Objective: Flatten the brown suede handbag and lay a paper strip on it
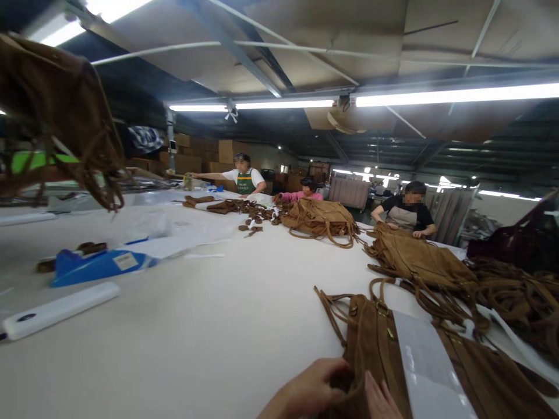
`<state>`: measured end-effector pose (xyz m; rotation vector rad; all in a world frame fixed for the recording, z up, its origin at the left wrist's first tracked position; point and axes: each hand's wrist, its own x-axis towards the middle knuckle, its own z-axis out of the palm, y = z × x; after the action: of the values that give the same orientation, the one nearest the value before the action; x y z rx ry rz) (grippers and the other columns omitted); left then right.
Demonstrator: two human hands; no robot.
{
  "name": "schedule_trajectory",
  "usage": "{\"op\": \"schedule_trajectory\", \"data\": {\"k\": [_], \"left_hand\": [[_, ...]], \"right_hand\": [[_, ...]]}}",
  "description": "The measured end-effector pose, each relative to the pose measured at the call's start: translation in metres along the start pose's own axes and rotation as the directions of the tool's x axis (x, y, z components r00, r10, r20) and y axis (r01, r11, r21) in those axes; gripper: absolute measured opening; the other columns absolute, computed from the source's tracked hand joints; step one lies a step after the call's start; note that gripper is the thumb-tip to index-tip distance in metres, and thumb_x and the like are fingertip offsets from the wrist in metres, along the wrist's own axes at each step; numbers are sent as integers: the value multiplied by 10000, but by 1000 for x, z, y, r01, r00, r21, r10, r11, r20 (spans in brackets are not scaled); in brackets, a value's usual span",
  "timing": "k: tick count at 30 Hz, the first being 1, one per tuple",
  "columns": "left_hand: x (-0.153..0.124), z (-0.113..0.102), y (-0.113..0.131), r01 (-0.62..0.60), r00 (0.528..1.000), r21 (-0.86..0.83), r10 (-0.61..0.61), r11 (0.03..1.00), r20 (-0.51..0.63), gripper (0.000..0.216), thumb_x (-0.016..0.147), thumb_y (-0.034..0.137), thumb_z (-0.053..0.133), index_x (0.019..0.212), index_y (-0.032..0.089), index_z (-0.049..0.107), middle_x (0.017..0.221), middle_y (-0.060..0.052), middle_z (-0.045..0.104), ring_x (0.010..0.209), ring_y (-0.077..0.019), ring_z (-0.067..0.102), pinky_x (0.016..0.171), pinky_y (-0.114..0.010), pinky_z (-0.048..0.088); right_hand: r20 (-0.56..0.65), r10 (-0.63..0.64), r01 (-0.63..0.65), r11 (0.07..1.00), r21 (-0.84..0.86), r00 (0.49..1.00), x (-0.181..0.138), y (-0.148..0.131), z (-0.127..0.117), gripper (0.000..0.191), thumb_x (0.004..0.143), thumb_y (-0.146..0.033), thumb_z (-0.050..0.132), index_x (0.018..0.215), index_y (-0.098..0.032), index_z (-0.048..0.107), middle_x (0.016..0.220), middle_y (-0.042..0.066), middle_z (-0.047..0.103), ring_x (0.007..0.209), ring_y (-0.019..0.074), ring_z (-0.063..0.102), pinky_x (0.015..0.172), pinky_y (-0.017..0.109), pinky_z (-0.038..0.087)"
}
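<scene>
Suede brown bag (375,343) pinched by left hand (312,387) fingers, right hand (382,401) touching, grip unclear, no legible writing

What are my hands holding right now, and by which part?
Both the left hand and right hand grip the brown suede bag at its near bottom edge, bunching the suede between them.

Head-worn, close above the surface (209,337). Facing forward along it toward the ceiling (332,41). Hands barely inside the bottom edge.

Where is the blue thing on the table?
In the head view, the blue plastic packet lies on the left of the white table, just beyond the long white box, far from both hands.
</scene>
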<state>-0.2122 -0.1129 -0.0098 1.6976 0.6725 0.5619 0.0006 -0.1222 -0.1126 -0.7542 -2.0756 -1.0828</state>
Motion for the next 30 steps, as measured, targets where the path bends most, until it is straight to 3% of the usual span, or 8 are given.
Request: {"op": "schedule_trajectory", "data": {"k": [5,9,11,14,17,21,26,30], "left_hand": [[30,1,-11,-213,977,67,212,975,28,427,610,172,614,1026,214,702,1150,-14,619,1107,-277,499,1003,-373,372],[54,2,-28,-171,984,1,171,985,42,550,522,144,593,1065,189,677,1048,-10,670,1000,-284,563,943,-407,434],[60,1,-34,-129,989,-11,130,992,68,514,507,142,598,1010,188,698,947,4,693,938,-284,581,912,-418,450],[60,-2,-37,-62,992,-39,66,997,106,441,520,149,615,947,195,715,855,19,700,913,-281,589,885,-417,465],[54,-5,-38,2,992,-91,9,996,125,390,519,130,611,888,186,723,831,13,702,910,-275,601,873,-400,474],[58,-4,-39,84,994,-187,-68,979,88,299,587,178,645,876,165,719,775,-9,701,823,-241,629,841,-390,494],[94,1,-34,111,993,-341,-115,933,9,387,621,333,711,956,141,683,781,-46,704,756,-228,649,813,-387,500],[110,-8,-26,136,991,-474,-120,870,63,509,712,550,534,963,125,658,840,-100,702,778,-243,664,798,-402,507]], "right_hand": [[-86,81,-79,997,28,993,10,-11,-2,600,905,-161,311,1475,-45,165,846,81,763,716,195,727,507,250,566],[-9,243,-239,959,149,970,16,-26,-15,624,921,-167,349,1490,-98,102,1001,94,743,811,201,726,667,254,600],[74,340,-347,920,179,938,16,-34,-21,655,914,-129,358,1491,-127,49,1135,90,696,913,206,708,776,281,601],[91,388,-399,894,203,917,11,-39,-21,644,905,-77,336,1491,-169,85,1260,58,623,1019,197,668,848,272,585],[-16,328,-318,925,206,945,8,-36,-11,643,870,8,255,1480,-172,159,1271,25,610,1119,144,603,879,191,549],[-92,88,-71,982,176,992,7,-25,3,622,827,32,272,1433,-107,300,1258,26,607,1262,100,453,937,122,474],[-161,-11,22,998,63,987,8,-21,11,629,817,24,289,1339,-265,489,1312,-24,577,1290,150,425,1003,233,474],[-165,-19,28,998,54,986,11,-28,10,561,824,10,332,1269,-246,559,1355,-4,547,1342,173,348,1065,288,415]]}}
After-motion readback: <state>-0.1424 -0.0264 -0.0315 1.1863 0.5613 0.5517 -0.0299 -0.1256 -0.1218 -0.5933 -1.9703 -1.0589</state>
